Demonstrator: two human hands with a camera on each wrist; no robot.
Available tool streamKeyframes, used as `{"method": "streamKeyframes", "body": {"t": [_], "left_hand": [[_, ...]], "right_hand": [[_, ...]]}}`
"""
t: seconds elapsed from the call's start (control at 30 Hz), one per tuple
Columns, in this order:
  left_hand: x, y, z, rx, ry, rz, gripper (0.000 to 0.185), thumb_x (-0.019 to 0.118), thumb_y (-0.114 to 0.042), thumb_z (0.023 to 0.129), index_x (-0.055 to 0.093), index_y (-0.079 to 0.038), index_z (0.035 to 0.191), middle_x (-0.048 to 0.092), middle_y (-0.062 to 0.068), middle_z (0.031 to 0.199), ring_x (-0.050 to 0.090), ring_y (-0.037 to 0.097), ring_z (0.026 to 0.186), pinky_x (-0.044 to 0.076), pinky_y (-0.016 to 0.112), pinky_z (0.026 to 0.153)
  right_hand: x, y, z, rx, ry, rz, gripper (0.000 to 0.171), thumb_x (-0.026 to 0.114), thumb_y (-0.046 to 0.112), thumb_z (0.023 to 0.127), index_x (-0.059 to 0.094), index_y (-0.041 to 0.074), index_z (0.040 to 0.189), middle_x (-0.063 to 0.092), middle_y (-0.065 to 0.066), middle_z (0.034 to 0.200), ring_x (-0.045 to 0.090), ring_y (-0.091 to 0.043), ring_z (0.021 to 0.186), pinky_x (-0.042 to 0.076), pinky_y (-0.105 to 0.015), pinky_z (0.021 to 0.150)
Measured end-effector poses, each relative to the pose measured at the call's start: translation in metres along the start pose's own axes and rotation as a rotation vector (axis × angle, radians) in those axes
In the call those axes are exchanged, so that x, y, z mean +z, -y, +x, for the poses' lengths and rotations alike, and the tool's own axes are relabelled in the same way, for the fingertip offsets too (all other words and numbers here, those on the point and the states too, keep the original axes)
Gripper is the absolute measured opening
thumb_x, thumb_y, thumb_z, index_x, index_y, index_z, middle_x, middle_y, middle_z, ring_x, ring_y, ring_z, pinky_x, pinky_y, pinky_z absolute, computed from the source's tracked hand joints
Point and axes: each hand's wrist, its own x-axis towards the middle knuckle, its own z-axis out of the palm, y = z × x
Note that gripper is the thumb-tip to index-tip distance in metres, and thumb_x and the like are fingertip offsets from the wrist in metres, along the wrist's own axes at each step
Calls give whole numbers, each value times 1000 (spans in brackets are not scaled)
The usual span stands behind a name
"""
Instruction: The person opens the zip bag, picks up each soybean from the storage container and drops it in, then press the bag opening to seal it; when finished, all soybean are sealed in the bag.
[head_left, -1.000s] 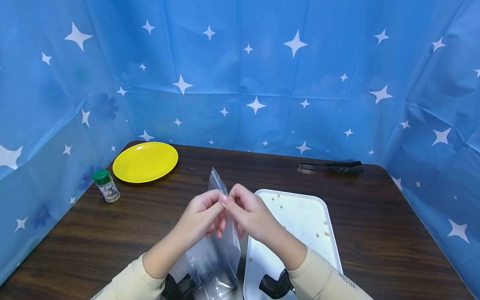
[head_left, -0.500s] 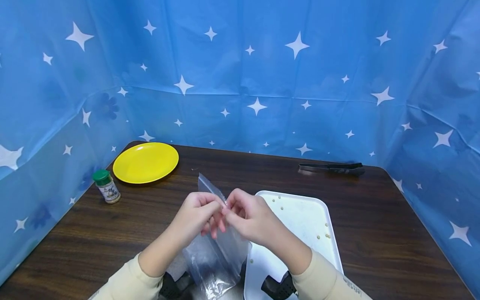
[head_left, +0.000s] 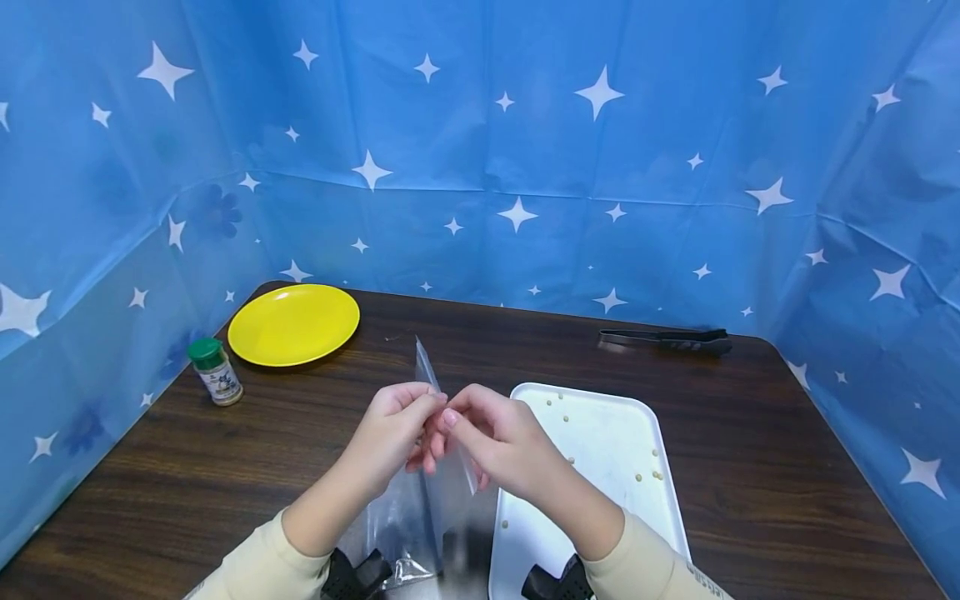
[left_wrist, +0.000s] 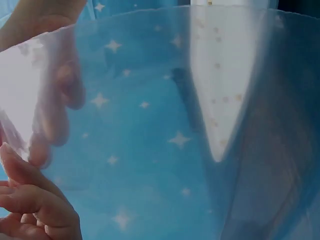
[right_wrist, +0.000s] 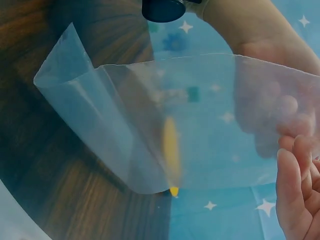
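The clear, thin plastic bag hangs between my two hands above the near edge of the dark wooden counter, its top edge up at my fingertips and its body drooping down toward my wrists. I pinch that top edge with my left hand, thumb and fingers curled onto the film, and my right hand pinches it just beside, so that the two hands nearly touch. In the wrist views the film fills the frame and the blue starred backdrop shows straight through it.

I judge the bag to be very light, limp and slick. It folds and creases on its own and would slide out of a loose pinch. The best hold, I think, is the rim, one layer to each hand, with the fingertips close to the edge.

Just to the right of the bag lies a flat white rectangular tray with a few small pale beads scattered on it. Farther off, a round yellow plate sits at the far left of the counter, with a small green-capped spice jar near it. A pair of black tongs lies at the far right by the backdrop.
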Motion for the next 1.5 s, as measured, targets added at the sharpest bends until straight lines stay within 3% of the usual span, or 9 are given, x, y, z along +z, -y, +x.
{"method": "streamKeyframes", "body": {"t": [0.13,0.27,0.4,0.5,0.77,1.0,1.13,1.3,1.5], "left_hand": [[0,1,-1,8,26,6,29,42,-13,97,50,4,75,51,13,54,50,19,39,33,22,37],[-2,3,-1,35,101,-6,28,44,-16,98,51,5,81,52,13,58,52,19,41,34,21,38],[-4,4,-3,70,167,-14,27,45,-17,99,50,6,84,52,13,60,52,18,41,34,20,38],[-3,4,-3,78,176,2,28,46,-17,99,50,6,84,51,15,60,51,19,41,34,20,38],[-3,3,-4,91,103,121,25,45,-11,97,52,6,80,51,15,56,51,23,39,35,21,37],[3,4,1,-23,-114,122,37,45,-23,96,51,1,69,47,13,49,48,22,35,33,23,35],[7,9,4,-41,-178,91,47,49,-36,96,48,0,65,42,11,44,43,20,30,29,22,33],[9,12,7,-42,-207,44,43,45,-28,98,44,-1,65,36,7,43,38,17,29,27,21,33],[7,11,9,-60,-211,124,43,43,-29,98,46,-1,65,37,7,43,38,17,29,29,21,33]], "right_hand": [[0,-1,0,7,-41,8,14,54,19,95,62,8,97,65,-2,76,55,-13,55,46,-28,47],[-2,-5,1,3,-59,50,13,51,12,95,62,7,93,61,-4,75,52,-14,62,43,-26,54],[-6,-7,2,31,-39,139,15,48,10,95,61,3,90,52,-6,66,46,-14,55,41,-27,46],[-7,-7,4,48,-29,132,15,49,10,95,60,3,89,48,-6,61,45,-14,50,41,-28,40],[-3,-5,20,-29,-86,-244,17,53,15,92,60,13,76,42,2,51,38,-12,41,32,-24,39],[9,-11,29,-94,-167,-380,27,51,18,94,54,14,67,39,5,49,36,-8,41,30,-23,38],[18,-14,30,-115,-213,-358,29,49,18,95,54,15,66,37,6,48,35,-7,40,30,-23,38],[23,-18,30,-110,-244,-273,30,49,16,95,55,13,67,38,6,48,35,-7,40,30,-23,38],[22,-21,31,-106,-224,-271,30,49,15,95,55,13,66,36,6,47,33,-7,39,28,-23,38]]}}
